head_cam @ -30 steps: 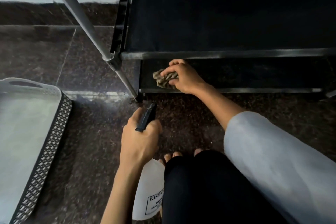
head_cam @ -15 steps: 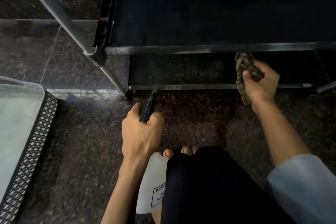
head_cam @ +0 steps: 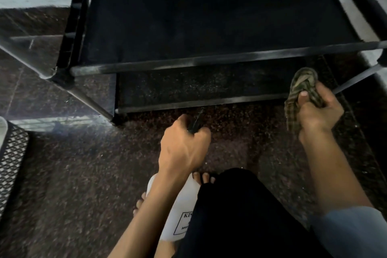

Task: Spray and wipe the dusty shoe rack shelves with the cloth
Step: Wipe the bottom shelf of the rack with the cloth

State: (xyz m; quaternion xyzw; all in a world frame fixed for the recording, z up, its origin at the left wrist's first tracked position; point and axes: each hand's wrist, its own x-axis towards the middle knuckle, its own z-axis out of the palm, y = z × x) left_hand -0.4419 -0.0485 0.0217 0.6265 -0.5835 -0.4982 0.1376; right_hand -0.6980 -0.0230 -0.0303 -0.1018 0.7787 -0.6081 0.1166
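Your left grip [head_cam: 184, 148] is clenched around the black trigger head of the spray bottle [head_cam: 178, 213], knuckles up, with the nozzle tip poking out past your fingers toward the lower shelf [head_cam: 199, 88] of the shoe rack [head_cam: 209, 27]. Most of the trigger is buried under that grip, so you cannot tell whether it is squeezed. The white bottle body hangs below your wrist, and your forearm and dark trouser knee cover much of it; only the first letters of its label show.

Your right grip [head_cam: 316, 111] is closed around the cloth [head_cam: 301, 92], thumb pressed across the bunched folds, with one end sticking up above your fingers and a striped tail hanging down on the side toward your left grip. That grip sits just off the right end of the lower shelf's front bar, wrist bent back and forearm running down to a pale sleeve cut off at the frame's edge. Whether the cloth touches the bar is hard to tell.

Beyond both grips, the lower shelf looks speckled and the upper shelf is dark fabric. Far to the left of your left grip, a lattice-sided tray [head_cam: 10, 163] is mostly cut off. Bare toes show beside the bottle on the speckled floor [head_cam: 83, 174].
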